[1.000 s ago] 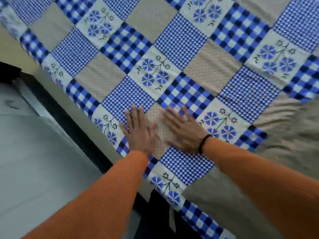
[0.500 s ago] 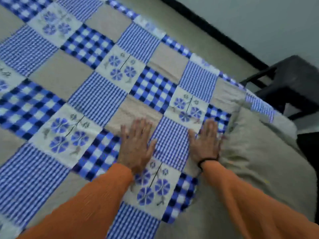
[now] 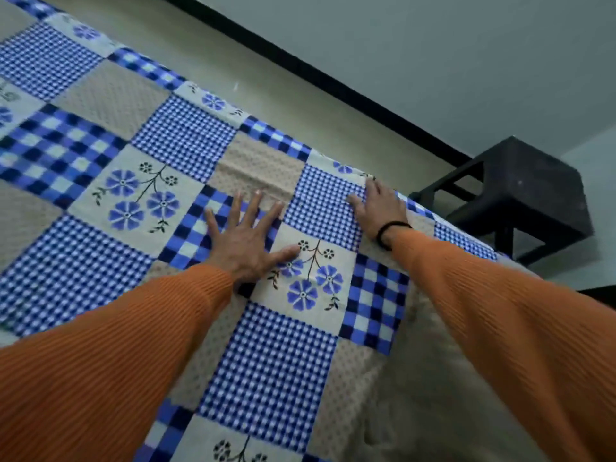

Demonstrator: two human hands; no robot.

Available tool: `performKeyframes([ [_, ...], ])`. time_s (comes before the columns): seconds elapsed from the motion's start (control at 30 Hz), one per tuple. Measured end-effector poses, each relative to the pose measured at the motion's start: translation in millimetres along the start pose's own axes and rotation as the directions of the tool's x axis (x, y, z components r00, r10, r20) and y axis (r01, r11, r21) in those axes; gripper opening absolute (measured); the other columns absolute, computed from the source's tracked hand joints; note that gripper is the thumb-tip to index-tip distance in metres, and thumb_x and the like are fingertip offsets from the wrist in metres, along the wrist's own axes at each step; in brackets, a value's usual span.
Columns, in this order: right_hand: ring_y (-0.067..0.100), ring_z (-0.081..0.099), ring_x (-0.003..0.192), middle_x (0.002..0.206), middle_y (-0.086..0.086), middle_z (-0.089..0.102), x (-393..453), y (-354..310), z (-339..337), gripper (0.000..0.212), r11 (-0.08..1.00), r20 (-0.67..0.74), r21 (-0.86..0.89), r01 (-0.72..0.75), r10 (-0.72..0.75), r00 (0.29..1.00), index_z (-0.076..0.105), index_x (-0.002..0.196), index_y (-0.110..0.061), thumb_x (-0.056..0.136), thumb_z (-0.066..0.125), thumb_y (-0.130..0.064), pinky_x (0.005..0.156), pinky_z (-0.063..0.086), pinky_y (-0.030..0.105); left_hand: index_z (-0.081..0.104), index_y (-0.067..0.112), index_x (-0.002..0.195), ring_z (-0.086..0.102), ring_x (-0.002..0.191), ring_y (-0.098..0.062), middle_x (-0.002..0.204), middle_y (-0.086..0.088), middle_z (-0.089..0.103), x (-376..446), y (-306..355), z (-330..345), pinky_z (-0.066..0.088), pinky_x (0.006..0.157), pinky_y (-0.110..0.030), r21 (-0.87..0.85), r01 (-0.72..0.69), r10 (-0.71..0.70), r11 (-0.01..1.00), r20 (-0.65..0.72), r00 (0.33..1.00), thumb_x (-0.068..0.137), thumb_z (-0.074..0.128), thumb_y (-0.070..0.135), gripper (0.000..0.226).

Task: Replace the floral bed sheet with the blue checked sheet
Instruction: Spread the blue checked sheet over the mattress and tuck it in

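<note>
Pressing two hands, left hand (image 3: 245,241), right hand (image 3: 378,208), one blue checked sheet (image 3: 266,368)

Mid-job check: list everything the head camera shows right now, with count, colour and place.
blue checked sheet: one, blue, white and beige patchwork with flower squares, spread over the bed
bare bedding: one patch, beige, uncovered at lower right
stool: one, black, beside the bed at right
floor: beige, beyond the bed
wall: grey, black skirting along its base
wristband: one, black, right wrist
sleeves: two, orange
left hand: flat on the sheet, fingers spread
right hand: on the sheet's far edge
</note>
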State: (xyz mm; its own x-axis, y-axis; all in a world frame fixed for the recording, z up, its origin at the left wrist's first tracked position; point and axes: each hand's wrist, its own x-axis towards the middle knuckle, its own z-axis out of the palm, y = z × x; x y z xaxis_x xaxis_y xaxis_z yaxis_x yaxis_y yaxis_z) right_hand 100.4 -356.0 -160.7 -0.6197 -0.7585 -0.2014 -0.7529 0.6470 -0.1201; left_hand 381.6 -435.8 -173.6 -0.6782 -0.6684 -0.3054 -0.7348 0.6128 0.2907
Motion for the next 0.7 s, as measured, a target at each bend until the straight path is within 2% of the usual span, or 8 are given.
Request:
performKeyframes([
  [0.1, 0.039, 0.057, 0.110, 0.114, 0.019, 0.062, 22, 18, -11, 0.028, 0.997, -0.135, 0.011, 0.080, -0.078, 0.988, 0.065, 0.108, -0.013, 0.099, 0.055, -0.038, 0.094, 0.043, 0.043, -0.010, 0.050, 0.156, -0.033, 0.150, -0.024, 0.164, 0.012, -0.029, 1, -5, 5, -0.021, 0.107, -0.075, -0.086, -0.027, 0.024, 0.996, -0.041, 0.999, 0.063, 0.029, 0.104, 0.115],
  [0.2, 0.036, 0.062, 0.094, 0.096, 0.014, 0.066, 41, 26, -20, 0.022, 0.997, -0.158, -0.031, 0.075, -0.079, 0.984, 0.069, 0.085, -0.018, 0.094, 0.065, -0.038, 0.081, 0.052, 0.041, 0.005, 0.052, 0.157, -0.031, 0.150, -0.019, 0.166, 0.014, -0.022, -2, -9, 13, -0.021, 0.109, -0.073, -0.172, -0.081, 0.055, 0.982, -0.154, 0.987, 0.061, 0.039, 0.102, 0.113],
  [0.3, 0.037, 0.063, 0.095, 0.101, 0.013, 0.064, 55, 19, -20, 0.019, 0.993, -0.168, -0.119, -0.015, -0.006, 0.986, 0.068, 0.092, -0.014, 0.094, 0.062, -0.031, 0.078, 0.056, 0.042, 0.012, 0.052, 0.156, -0.032, 0.150, -0.015, 0.166, 0.016, -0.019, -1, -11, 17, -0.024, 0.110, -0.069, -0.212, -0.108, 0.061, 0.971, -0.215, 0.975, 0.063, 0.046, 0.099, 0.110],
  [0.4, 0.036, 0.057, 0.107, 0.114, 0.014, 0.060, 41, -17, -10, 0.020, 0.993, -0.319, -0.074, -0.096, 0.068, 0.945, 0.065, 0.110, -0.011, 0.094, 0.054, -0.019, 0.088, 0.049, 0.046, 0.011, 0.052, 0.156, -0.030, 0.150, -0.014, 0.166, 0.018, -0.021, -3, -10, 11, -0.022, 0.112, -0.069, -0.225, -0.083, 0.047, 0.971, -0.162, 0.986, 0.062, 0.046, 0.100, 0.111],
  [0.47, 0.033, 0.050, 0.123, 0.135, 0.013, 0.055, 15, -56, -4, 0.037, 0.988, -0.399, -0.041, 0.148, -0.152, 0.904, 0.059, 0.130, -0.016, 0.098, 0.051, -0.032, 0.103, 0.043, 0.052, 0.010, 0.051, 0.156, -0.020, 0.154, -0.013, 0.167, 0.016, -0.016, -5, -12, 2, -0.015, 0.116, -0.067, -0.198, -0.072, 0.044, 0.978, -0.141, 0.989, 0.066, 0.040, 0.101, 0.108],
  [0.57, 0.025, 0.013, 0.155, 0.169, 0.002, 0.014, -4, -107, 5, 0.065, 0.788, 0.043, -0.069, 0.612, -0.611, 0.791, 0.020, 0.159, -0.032, 0.102, 0.022, -0.064, 0.123, 0.017, 0.058, 0.025, 0.039, 0.156, 0.009, 0.156, -0.016, 0.168, 0.007, 0.010, -12, -54, -17, 0.006, 0.120, -0.066, -0.119, 0.024, -0.062, 0.993, -0.331, 0.941, 0.089, 0.028, 0.083, 0.080],
  [0.63, 0.022, -0.005, 0.156, 0.167, -0.010, -0.009, 23, -104, 9, 0.082, 0.878, 0.160, -0.127, 0.461, -0.440, 0.884, 0.002, 0.160, -0.042, 0.090, 0.007, -0.084, 0.124, 0.004, 0.061, 0.026, 0.038, 0.156, 0.011, 0.156, -0.022, 0.168, 0.004, 0.012, -13, -109, -28, 0.008, 0.118, -0.070, -0.052, 0.151, -0.159, 0.987, -0.409, 0.899, 0.094, 0.021, 0.077, 0.073],
  [0.7, 0.030, 0.018, 0.153, 0.168, 0.002, 0.014, 57, -96, 0, 0.108, 0.995, 0.071, -0.094, -0.039, 0.046, 0.996, 0.020, 0.159, -0.033, 0.072, 0.000, -0.095, 0.120, 0.016, 0.063, 0.016, 0.044, 0.158, 0.002, 0.156, -0.025, 0.170, 0.006, 0.002, -13, -166, -43, 0.003, 0.116, -0.072, -0.050, 0.217, -0.219, 0.975, -0.376, 0.900, 0.091, 0.017, 0.083, 0.077],
])
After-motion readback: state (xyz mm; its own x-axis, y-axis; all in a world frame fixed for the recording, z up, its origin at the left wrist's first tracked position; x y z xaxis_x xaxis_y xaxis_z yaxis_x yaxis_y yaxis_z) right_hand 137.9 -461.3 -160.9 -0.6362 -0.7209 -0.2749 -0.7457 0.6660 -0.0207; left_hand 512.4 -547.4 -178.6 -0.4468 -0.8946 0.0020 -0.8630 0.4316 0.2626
